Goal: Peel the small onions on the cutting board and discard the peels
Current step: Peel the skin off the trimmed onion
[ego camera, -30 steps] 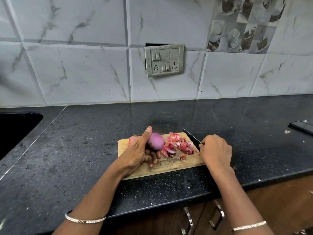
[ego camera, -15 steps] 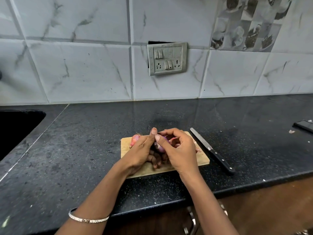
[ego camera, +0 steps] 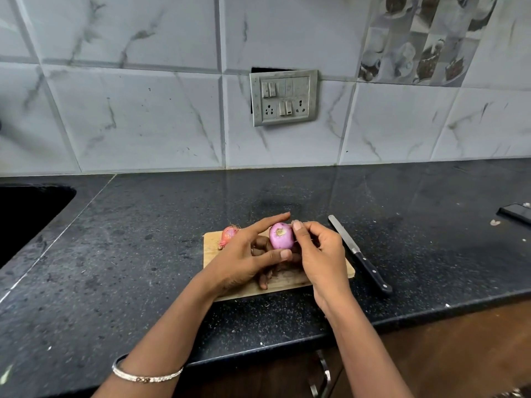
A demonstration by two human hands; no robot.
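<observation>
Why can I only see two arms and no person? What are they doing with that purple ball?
The camera sits on the person's head and looks down, so you see their arms as if through their own eyes. The purple ball is a small purple onion. The left hand holds it, and the right hand pinches at its top with the thumb. Under the hands lies a wooden cutting board on a black countertop. Another onion, with its skin on, sits at the board's far left corner. A knife lies on the countertop to the right of the board; no hand touches it.

Black speckled countertop [ego camera: 143, 254] under wooden cutting board [ego camera: 211, 242], knife [ego camera: 359, 254], phone [ego camera: 515, 212].
</observation>
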